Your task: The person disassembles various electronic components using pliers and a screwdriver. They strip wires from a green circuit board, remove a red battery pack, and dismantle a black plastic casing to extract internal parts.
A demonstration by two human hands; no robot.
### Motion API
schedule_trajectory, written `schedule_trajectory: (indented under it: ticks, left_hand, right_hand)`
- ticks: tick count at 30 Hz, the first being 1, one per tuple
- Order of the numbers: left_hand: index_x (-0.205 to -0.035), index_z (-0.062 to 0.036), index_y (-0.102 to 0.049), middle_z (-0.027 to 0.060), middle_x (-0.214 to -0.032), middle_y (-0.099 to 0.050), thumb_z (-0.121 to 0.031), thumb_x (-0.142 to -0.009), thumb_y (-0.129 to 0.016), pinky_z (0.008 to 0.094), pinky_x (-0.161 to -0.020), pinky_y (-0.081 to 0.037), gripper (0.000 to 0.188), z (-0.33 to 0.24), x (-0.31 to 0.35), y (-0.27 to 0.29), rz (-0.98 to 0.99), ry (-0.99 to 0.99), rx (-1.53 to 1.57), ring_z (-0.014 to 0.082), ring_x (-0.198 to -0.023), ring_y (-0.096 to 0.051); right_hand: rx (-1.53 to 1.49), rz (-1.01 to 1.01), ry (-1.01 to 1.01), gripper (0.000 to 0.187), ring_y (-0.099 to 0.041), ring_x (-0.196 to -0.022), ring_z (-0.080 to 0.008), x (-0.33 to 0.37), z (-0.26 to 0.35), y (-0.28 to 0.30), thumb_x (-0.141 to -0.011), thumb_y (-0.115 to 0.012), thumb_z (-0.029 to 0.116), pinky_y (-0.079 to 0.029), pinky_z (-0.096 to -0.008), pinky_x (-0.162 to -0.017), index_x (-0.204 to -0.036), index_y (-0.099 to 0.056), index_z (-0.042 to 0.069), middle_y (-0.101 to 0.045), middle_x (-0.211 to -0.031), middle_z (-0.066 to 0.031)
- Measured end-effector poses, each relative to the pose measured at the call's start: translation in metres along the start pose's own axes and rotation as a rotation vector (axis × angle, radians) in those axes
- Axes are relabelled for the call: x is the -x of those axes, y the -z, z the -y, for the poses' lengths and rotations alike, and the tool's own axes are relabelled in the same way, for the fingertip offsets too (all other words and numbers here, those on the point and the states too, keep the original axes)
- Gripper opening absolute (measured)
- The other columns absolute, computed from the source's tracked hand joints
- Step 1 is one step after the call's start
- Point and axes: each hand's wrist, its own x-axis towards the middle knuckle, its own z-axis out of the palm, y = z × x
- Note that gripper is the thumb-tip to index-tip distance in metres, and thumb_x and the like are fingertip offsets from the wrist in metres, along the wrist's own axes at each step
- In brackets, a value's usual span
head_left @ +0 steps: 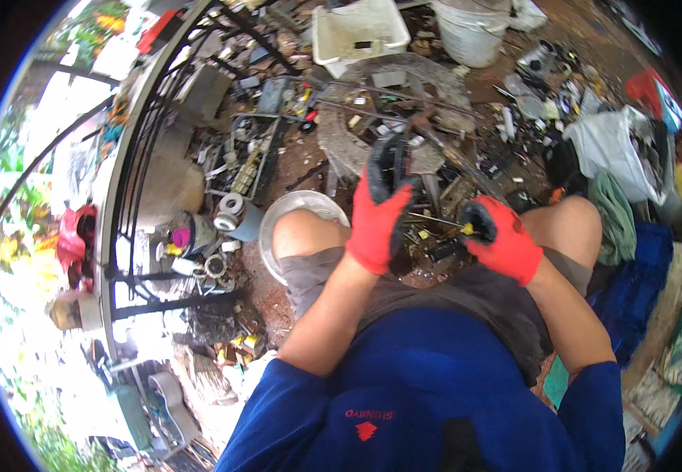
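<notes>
Both hands wear red gloves with black palms. My left hand [380,208] is raised above my lap, its fingers curled around a dark, narrow part [392,164] whose kind I cannot make out. My right hand [502,236] is closed on a screwdriver [435,219] with a yellow-and-dark handle; its thin metal shaft points left, toward my left hand, with its tip close to that glove. Just beyond the hands, a hammer [455,153] lies across a worn stone slab [341,130], handle toward my right knee. Small metal and plastic bits lie on the ground between my knees.
A pale basin [269,244] sits beside my left knee. Farther off stand a white tub [329,47] and a white bucket [471,35]. Sorted scrap fills a tray [266,161] at left, near a black metal frame [132,181]. At right are a white sack [604,145] and loose scrap.
</notes>
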Motion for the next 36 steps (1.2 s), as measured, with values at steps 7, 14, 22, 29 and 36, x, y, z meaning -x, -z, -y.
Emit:
schedule_trajectory:
  ticks: [7, 14, 22, 29, 36]
  left_hand:
    - [-0.150, -0.0002, -0.029, 0.0117, -0.150, -0.039, 0.007, -0.092, -0.050, 0.0298, -0.104, -0.039, 0.062, 0.015, 0.004, 0.017, -0.069, -0.001, -0.092, 0.0223, -0.133, -0.044]
    - [-0.145, -0.0081, -0.039, -0.0012, -0.103, -0.055, -0.001, -0.091, -0.058, 0.0215, -0.065, -0.043, 0.057, 0.035, -0.003, 0.020, -0.167, 0.046, -0.223, 0.0076, -0.077, -0.050]
    - [-0.147, -0.0138, -0.037, -0.0025, -0.100, -0.056, -0.008, -0.094, -0.057, 0.0234, -0.067, -0.046, 0.057, 0.043, -0.005, 0.023, -0.087, 0.169, -0.204, 0.0074, -0.079, -0.051]
    - [-0.148, -0.0131, -0.036, 0.0011, -0.120, -0.057, -0.007, -0.095, -0.057, 0.0231, -0.076, -0.045, 0.057, 0.054, -0.003, 0.014, -0.127, 0.159, -0.157, 0.0089, -0.088, -0.053]
    - [-0.146, -0.0103, -0.037, 0.0030, -0.126, -0.056, -0.007, -0.097, -0.055, 0.0239, -0.086, -0.044, 0.053, 0.055, 0.003, 0.010, -0.083, 0.165, -0.141, 0.0095, -0.095, -0.053]
  right_hand:
    - [0.119, 0.056, -0.006, 0.042, -0.057, -0.114, -0.0380, 0.001, 0.013, -0.009, -0.082, -0.067, 0.024, -0.046, -0.0444, -0.099, -0.121, -0.061, 0.010, -0.059, -0.124, -0.0206]
    - [0.201, 0.082, -0.025, 0.043, -0.059, -0.105, -0.0359, -0.005, 0.013, -0.004, -0.077, -0.070, 0.017, -0.050, -0.0452, -0.087, -0.119, -0.060, 0.011, -0.055, -0.120, -0.0179]
    - [0.260, -0.071, -0.033, 0.030, -0.063, -0.097, -0.0326, -0.002, 0.011, -0.016, -0.081, -0.063, 0.034, -0.051, -0.0439, -0.081, -0.096, -0.065, 0.009, -0.063, -0.101, -0.0125]
    - [0.298, 0.067, -0.114, 0.035, -0.059, -0.111, -0.0347, -0.012, 0.015, -0.008, -0.078, -0.070, 0.031, -0.046, -0.0410, -0.098, -0.106, -0.066, 0.010, -0.061, -0.122, -0.0158]
    - [0.352, 0.009, -0.055, 0.031, -0.060, -0.103, -0.0362, -0.013, 0.016, -0.011, -0.076, -0.068, 0.021, -0.049, -0.0448, -0.089, -0.103, -0.062, 0.008, -0.059, -0.119, -0.0161]
